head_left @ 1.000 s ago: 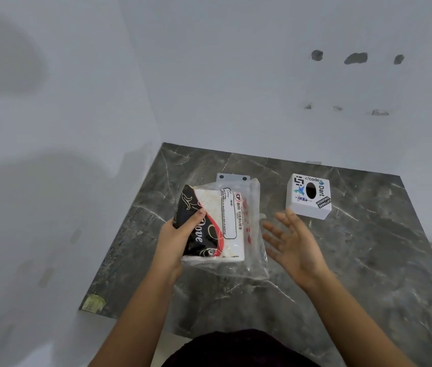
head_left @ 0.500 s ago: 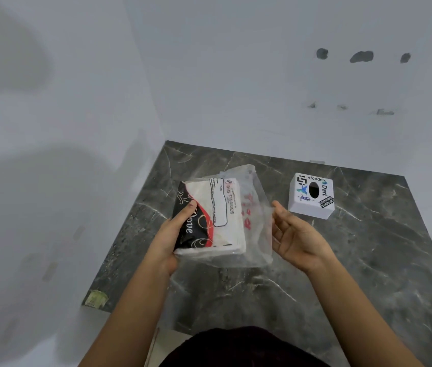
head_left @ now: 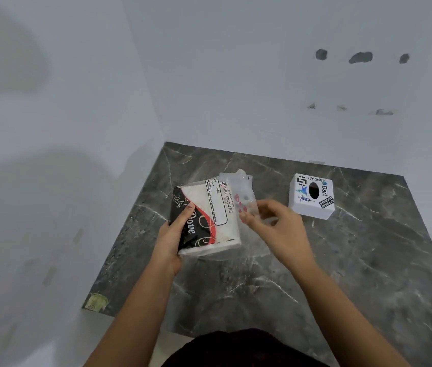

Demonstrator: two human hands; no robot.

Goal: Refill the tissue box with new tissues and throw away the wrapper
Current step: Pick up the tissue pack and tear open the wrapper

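tissue pack (head_left: pixel 207 218) above worktop (head_left: pixel 342 274) centre-left | left hand (head_left: pixel 172 239) on its left | right hand (head_left: pixel 275 229) on its right | tissue box (head_left: pixel 311 196) on worktop, far right
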